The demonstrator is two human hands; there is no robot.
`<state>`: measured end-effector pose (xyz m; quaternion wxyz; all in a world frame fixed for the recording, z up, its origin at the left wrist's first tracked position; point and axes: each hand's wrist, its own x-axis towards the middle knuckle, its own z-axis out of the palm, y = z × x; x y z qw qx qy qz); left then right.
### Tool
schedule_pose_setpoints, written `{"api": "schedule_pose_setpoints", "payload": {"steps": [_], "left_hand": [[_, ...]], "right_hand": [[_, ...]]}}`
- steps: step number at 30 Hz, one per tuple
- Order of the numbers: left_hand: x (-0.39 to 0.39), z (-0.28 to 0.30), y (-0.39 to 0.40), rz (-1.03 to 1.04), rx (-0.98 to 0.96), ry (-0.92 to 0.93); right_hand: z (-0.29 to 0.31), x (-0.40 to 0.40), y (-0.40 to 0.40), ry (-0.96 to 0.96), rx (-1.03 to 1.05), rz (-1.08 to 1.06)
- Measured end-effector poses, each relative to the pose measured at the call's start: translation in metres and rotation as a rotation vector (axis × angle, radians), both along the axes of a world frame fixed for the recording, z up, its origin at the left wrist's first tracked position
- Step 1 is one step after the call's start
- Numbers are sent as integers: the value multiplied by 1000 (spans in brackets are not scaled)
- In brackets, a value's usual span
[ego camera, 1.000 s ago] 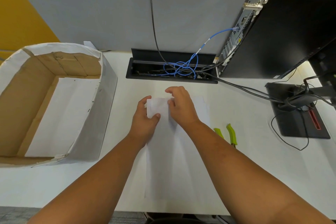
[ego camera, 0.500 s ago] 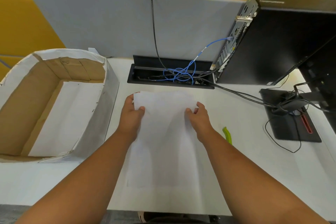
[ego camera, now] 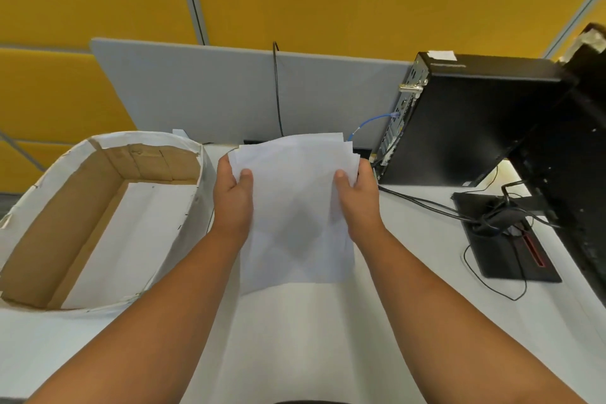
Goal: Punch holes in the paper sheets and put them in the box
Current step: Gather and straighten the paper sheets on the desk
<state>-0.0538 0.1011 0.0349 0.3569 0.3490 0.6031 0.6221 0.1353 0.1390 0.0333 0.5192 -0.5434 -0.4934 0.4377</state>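
one stack of white paper sheets (ego camera: 295, 207), several edges fanned at its top right corner though the exact count cannot be told, is held up off the white counter (ego camera: 311, 338) between two hands. the left hand (ego camera: 232, 197) grips the stack's left edge, thumb on the front face and fingers (ego camera: 224, 164) curled behind. the right hand (ego camera: 355, 200) grips the right edge the same way, thumb on top and the rest hidden behind the paper. one cardboard box (ego camera: 98, 216), wrapped in white paper outside and lined with white on its floor, sits open just left of the left hand. one black computer tower (ego camera: 465, 121) stands at the right with one blue cable (ego camera: 370, 121) plugged in; its white label is too small to read.
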Motion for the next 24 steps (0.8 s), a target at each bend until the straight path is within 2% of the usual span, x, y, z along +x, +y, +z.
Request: {"api": "schedule_pose_setpoints", "payload": {"steps": [7,14,20,24], "left_hand": [[8,25,-4,34,205,124],[9,0,-15,6,34,106],[14,1,-12,-3,37,124],[12,-2,-11,-7,47,97]], "right_hand": [[18,-3,-5,71,130,36],[0,6,-10,55,45,79],[-1,5,-9,38,35,74],[4,4,-7,49,123,76]]}}
